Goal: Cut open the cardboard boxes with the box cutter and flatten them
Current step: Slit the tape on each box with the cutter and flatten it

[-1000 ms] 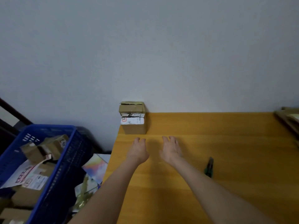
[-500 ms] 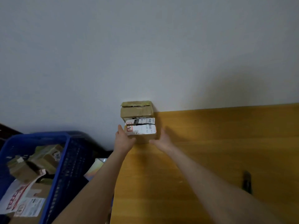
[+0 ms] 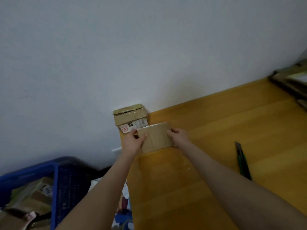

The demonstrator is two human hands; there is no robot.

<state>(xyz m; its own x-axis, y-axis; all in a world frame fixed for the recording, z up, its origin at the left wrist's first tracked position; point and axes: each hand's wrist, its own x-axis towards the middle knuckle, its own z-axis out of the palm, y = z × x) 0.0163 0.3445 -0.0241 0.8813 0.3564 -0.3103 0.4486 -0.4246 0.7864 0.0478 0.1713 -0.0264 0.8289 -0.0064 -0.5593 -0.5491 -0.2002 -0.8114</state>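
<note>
Half a second ago both hands reached for the stacked boxes at the wall; now they have lifted one box (image 3: pixel 155 137) off and hold it nearer. The left hand (image 3: pixel 132 142) grips its left edge, thumb on top; the right hand (image 3: pixel 178 136) clasps its right edge. A second box (image 3: pixel 130 119) sits just beyond the hands. The box cutter (image 3: pixel 242 161) lies on the bench (image 3: pixel 216 130), right of the right forearm. Left of the left arm, a blue crate (image 3: pixel 58 180) holds crumpled cardboard (image 3: pixel 31 199).

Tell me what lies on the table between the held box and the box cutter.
Nothing visible. Both hands, left hand and right hand, grip the cardboard box; only bare table separates it from the box cutter to its right.
</note>
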